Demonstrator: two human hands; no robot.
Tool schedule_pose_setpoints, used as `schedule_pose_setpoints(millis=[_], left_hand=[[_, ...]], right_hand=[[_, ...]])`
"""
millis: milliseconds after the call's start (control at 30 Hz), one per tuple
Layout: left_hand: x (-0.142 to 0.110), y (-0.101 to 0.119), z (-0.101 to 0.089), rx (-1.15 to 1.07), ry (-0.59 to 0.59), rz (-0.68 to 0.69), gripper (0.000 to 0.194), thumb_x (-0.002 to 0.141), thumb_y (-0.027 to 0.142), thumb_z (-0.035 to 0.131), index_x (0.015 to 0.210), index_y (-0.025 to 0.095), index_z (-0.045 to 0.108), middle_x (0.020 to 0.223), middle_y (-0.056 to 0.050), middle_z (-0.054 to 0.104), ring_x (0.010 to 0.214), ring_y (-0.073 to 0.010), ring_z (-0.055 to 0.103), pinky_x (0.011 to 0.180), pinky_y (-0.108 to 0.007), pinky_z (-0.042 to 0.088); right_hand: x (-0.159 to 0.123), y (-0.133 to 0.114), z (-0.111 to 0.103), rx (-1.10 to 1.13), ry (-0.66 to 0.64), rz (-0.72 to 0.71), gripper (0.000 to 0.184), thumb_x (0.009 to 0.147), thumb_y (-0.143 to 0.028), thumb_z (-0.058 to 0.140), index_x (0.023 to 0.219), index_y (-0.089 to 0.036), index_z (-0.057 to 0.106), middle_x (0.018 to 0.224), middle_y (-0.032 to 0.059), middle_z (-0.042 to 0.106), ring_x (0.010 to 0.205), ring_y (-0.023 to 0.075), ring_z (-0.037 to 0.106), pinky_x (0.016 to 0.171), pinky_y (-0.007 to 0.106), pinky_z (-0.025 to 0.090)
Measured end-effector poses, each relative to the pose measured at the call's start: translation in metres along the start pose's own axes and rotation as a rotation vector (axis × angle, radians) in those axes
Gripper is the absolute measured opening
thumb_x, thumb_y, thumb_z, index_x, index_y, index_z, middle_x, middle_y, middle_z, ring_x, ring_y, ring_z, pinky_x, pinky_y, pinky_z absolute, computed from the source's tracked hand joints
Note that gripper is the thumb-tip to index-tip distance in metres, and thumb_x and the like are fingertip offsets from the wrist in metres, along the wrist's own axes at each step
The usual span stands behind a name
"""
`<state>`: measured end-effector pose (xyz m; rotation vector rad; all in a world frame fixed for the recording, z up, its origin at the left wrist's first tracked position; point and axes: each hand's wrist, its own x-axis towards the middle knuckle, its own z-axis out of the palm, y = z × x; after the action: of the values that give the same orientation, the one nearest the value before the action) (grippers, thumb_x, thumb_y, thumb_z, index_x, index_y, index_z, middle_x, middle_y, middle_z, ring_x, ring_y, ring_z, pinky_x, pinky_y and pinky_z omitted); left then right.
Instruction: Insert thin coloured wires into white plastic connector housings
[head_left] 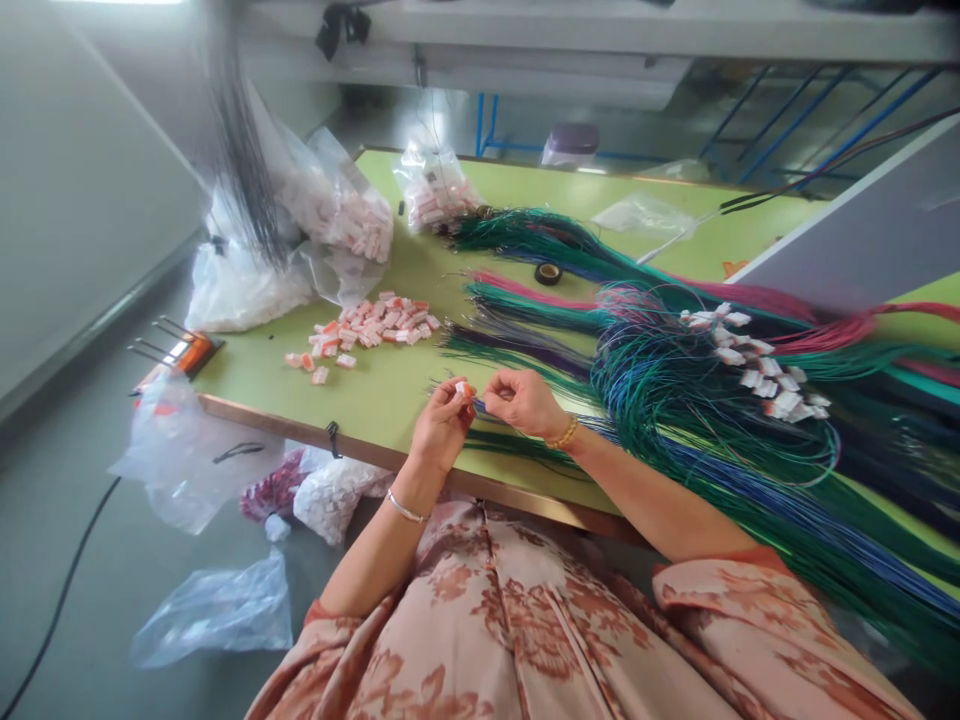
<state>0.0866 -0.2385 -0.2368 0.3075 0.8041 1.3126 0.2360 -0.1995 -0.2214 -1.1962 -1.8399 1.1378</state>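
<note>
My left hand (440, 425) pinches a small white and orange plastic connector (463, 389) above the front part of the green table. Close beside it on the right, my right hand (525, 402) is closed with thumb and forefinger together, on what looks like a thin wire at the connector's end. Under and behind my hands lie bundles of green and blue wires (637, 370) with bare metal tips pointing left. A loose pile of white and orange connectors (382, 325) lies to the left. Finished-looking white connectors (765, 370) with wires attached lie at the right.
Clear bags of connectors (364, 225) stand at the back left. A roll of black tape (548, 273) lies behind the wires. An orange holder with metal prongs (191, 355) sits at the left corner. Plastic bags (217, 605) lie on the floor. A grey panel (870, 220) slants in at right.
</note>
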Motion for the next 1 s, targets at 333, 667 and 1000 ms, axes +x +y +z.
schedule_pose_setpoints(millis=[333,667,1000], left_hand=[[0.001,-0.006,-0.002,0.057,-0.006,0.076,0.028,0.067,0.021,0.081,0.091,0.018,0.065,0.082,0.000,0.064,0.069,-0.0075,0.055,0.070,-0.022,0.045],[0.002,-0.015,0.002,0.186,0.145,0.163,0.035,0.060,0.029,0.087,0.083,0.015,0.064,0.074,0.001,0.065,0.064,-0.0068,0.056,0.064,-0.021,0.042],[0.006,-0.020,0.006,0.229,0.177,0.214,0.032,0.062,0.027,0.085,0.082,0.015,0.063,0.078,-0.001,0.066,0.071,-0.0090,0.059,0.070,-0.023,0.044]], right_hand=[[-0.006,0.000,0.006,-0.142,0.100,-0.088,0.015,0.074,-0.029,0.057,0.064,-0.017,0.058,0.055,-0.0026,0.054,0.052,0.0082,0.041,0.053,0.022,0.032],[-0.004,0.015,0.013,-0.141,-0.005,-0.156,0.019,0.082,-0.031,0.053,0.068,-0.017,0.056,0.057,-0.0026,0.052,0.051,0.0081,0.039,0.052,0.022,0.030],[-0.007,0.009,0.014,-0.394,0.051,-0.223,0.014,0.082,-0.022,0.048,0.070,-0.017,0.054,0.064,0.0032,0.058,0.057,0.0120,0.045,0.057,0.025,0.031]])
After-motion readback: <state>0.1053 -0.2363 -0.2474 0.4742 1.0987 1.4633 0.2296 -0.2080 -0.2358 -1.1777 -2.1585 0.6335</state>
